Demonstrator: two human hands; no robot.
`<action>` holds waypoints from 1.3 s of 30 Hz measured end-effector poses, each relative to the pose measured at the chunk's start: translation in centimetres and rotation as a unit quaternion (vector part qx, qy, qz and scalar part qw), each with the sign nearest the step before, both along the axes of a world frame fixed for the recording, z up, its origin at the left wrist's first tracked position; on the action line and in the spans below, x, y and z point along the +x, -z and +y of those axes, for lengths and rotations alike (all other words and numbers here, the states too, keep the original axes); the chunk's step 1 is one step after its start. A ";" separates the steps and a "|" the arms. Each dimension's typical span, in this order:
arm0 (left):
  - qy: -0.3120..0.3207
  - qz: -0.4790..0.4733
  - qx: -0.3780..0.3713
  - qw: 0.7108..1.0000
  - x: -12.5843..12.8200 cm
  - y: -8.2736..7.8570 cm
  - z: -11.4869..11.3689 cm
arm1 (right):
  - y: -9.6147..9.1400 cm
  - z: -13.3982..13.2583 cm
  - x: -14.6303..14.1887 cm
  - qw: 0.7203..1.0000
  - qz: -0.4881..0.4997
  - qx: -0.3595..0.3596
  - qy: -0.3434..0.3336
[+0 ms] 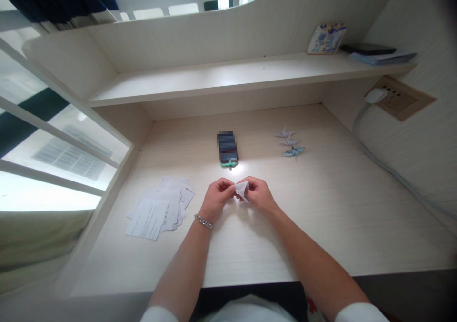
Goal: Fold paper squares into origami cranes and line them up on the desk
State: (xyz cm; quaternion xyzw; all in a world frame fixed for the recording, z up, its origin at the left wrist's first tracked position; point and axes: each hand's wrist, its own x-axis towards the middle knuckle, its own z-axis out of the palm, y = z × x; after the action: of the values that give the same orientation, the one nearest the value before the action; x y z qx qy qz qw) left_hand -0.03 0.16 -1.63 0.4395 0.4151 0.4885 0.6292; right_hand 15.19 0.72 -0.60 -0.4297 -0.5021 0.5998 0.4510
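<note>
Both hands meet at the middle of the pale wooden desk (321, 217), pinching a small folded piece of white paper (242, 188) between them. My left hand (216, 198), with a metal bracelet at the wrist, grips the paper's left side with closed fingers. My right hand (260, 194) is closed on its right side. The paper is held just above the desk surface.
A loose pile of paper sheets (160, 207) lies to the left. A small lit lamp or device (228, 150) stands just beyond the hands. Three folded paper cranes (291, 143) sit at the back right. A wall socket with plug (378, 95) and cable runs along the right wall. A shelf (250, 72) holds a card and a notebook.
</note>
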 end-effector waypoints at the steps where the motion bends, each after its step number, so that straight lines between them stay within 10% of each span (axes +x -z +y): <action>1: -0.006 0.008 0.001 1.000 0.1 0.0 0.0 | 0.0 0.0 0.0 1.000 -0.007 -0.002 0.007; 15: -0.053 0.104 0.030 0.993 1.9 0.3 -0.6 | 0.5 -0.1 0.1 0.953 -0.261 0.071 0.135; 39: -0.102 0.008 -0.044 0.994 0.8 1.2 0.1 | 1.7 0.6 0.1 0.999 -0.015 -0.017 -0.039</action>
State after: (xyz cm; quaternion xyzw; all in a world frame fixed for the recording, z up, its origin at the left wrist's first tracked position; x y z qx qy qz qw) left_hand 0.77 0.30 -2.81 0.3711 0.4837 0.5278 0.5914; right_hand 15.26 1.34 -2.26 -0.4258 -0.5151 0.6190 0.4127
